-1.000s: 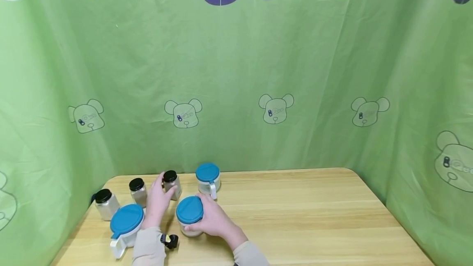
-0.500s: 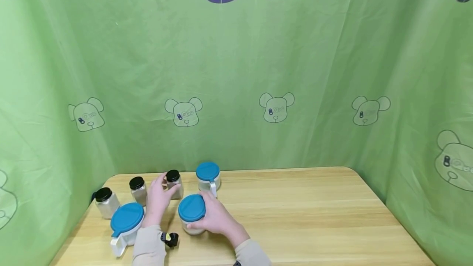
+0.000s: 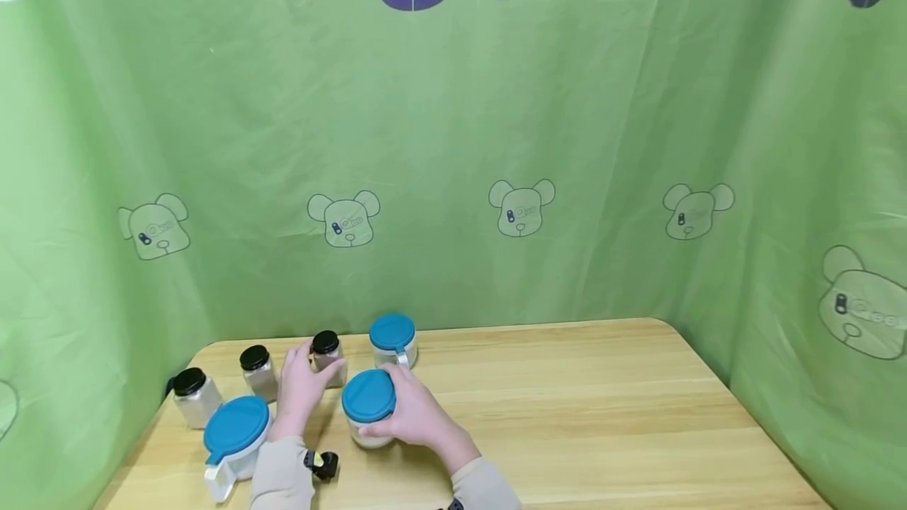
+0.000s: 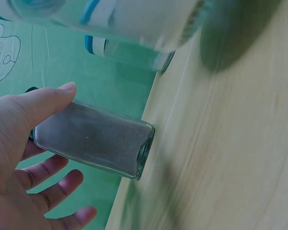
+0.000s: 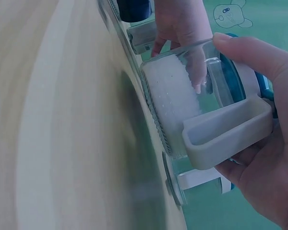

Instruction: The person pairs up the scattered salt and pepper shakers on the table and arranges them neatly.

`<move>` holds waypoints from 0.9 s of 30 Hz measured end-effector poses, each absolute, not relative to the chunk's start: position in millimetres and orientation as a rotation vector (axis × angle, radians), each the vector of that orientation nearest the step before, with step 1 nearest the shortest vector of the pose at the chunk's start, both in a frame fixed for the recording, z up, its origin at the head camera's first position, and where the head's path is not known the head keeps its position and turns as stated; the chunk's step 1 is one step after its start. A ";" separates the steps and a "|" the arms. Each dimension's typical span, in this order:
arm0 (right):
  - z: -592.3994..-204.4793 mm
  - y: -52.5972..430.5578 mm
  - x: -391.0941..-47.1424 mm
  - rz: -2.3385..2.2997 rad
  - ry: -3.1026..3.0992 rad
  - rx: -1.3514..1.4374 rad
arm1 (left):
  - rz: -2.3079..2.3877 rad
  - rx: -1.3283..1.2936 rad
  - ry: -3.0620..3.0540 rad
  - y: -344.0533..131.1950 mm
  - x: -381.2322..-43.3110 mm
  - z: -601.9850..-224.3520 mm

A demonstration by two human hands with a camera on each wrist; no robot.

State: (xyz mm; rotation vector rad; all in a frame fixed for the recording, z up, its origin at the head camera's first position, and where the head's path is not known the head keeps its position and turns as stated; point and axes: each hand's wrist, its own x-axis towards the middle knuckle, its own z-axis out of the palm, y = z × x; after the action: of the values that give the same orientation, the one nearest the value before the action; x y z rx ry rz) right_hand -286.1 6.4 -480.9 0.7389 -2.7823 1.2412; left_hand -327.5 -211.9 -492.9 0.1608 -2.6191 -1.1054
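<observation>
My left hand point(image 3: 299, 388) pinches a small square glass spice jar point(image 3: 326, 342) near its black lid. Grey-brown powder fills much of this jar point(image 4: 93, 136) in the left wrist view, where the thumb lies along its upper side and the other fingers spread below. My right hand point(image 3: 420, 417) grips a round glass seasoning jar point(image 3: 369, 395) around its blue lid. White granules and a white handle point(image 5: 228, 136) show on it in the right wrist view. I cannot tell whether either held jar touches the table.
Behind the right hand stands another blue-lidded jar point(image 3: 392, 332). To the left are a blue-lidded jar point(image 3: 236, 425) with a white handle and two black-lidded jars point(image 3: 259, 375) point(image 3: 198, 400). A green curtain point(image 3: 453, 258) surrounds the wooden table point(image 3: 581, 415).
The right hand has shifted its blue-lidded jar slightly right and away from me. The left hand's spice jar has shifted slightly right. The head view has turned a little.
</observation>
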 end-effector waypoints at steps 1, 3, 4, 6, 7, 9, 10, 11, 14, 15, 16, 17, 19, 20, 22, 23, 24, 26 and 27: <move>-480.5 6.7 -286.3 1.235 -2.780 0.738 | -1.106 0.161 -2.617 -212.2 -327.8 -493.2; -479.3 7.4 -286.3 1.235 -2.774 0.739 | -1.108 0.160 -2.612 -212.5 -328.3 -493.6; -478.9 7.9 -286.5 1.236 -2.772 0.740 | -1.109 0.159 -2.606 -212.3 -328.3 -493.5; -477.7 9.0 -286.8 1.237 -2.767 0.742 | -1.113 0.155 -2.594 -211.7 -328.3 -493.1; -477.2 9.6 -287.0 1.231 -2.765 0.745 | -1.115 0.155 -2.589 -211.3 -328.3 -492.8; -476.0 11.0 -287.5 1.220 -2.764 0.750 | -1.120 0.156 -2.578 -210.5 -327.7 -491.8; -475.4 11.7 -287.8 1.215 -2.763 0.753 | -1.122 0.157 -2.574 -210.1 -327.1 -491.2; -474.8 12.4 -288.0 1.209 -2.759 0.756 | -1.123 0.161 -2.573 -210.0 -326.7 -490.7; -472.9 14.5 -288.1 1.212 -2.752 0.758 | -1.126 0.172 -2.572 -209.6 -325.1 -488.8; -472.4 15.2 -288.1 1.222 -2.748 0.755 | -1.125 0.175 -2.575 -209.5 -324.7 -488.3; -471.7 15.8 -287.9 1.230 -2.745 0.752 | -1.124 0.176 -2.578 -209.3 -324.1 -487.6; -471.1 16.3 -288.0 1.233 -2.742 0.749 | -1.122 0.177 -2.582 -209.2 -323.8 -487.2; -469.8 17.4 -288.1 1.254 -2.738 0.739 | -1.118 0.175 -2.589 -209.1 -323.6 -486.7; -469.3 17.9 -288.4 1.259 -2.736 0.735 | -1.118 0.173 -2.594 -209.2 -323.7 -486.6; -467.9 19.3 -288.8 1.268 -2.726 0.730 | -1.116 0.170 -2.603 -209.2 -323.7 -486.3; -467.5 20.1 -289.2 1.272 -2.722 0.727 | -1.114 0.168 -2.607 -209.4 -323.8 -486.4; -467.1 20.8 -289.6 1.277 -2.718 0.724 | -1.113 0.167 -2.611 -209.6 -323.8 -486.5; -466.2 23.1 -290.2 1.285 -2.714 0.715 | -1.103 0.163 -2.617 -209.7 -323.7 -486.5; -465.7 24.4 -290.4 1.282 -2.713 0.712 | -1.097 0.163 -2.620 -209.7 -323.7 -486.6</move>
State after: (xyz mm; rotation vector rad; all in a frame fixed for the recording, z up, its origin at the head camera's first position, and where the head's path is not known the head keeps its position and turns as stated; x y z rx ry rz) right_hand -290.4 24.4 -465.7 0.7123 -2.7126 1.2819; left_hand -323.7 -209.7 -486.6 0.1630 -2.6197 -1.0968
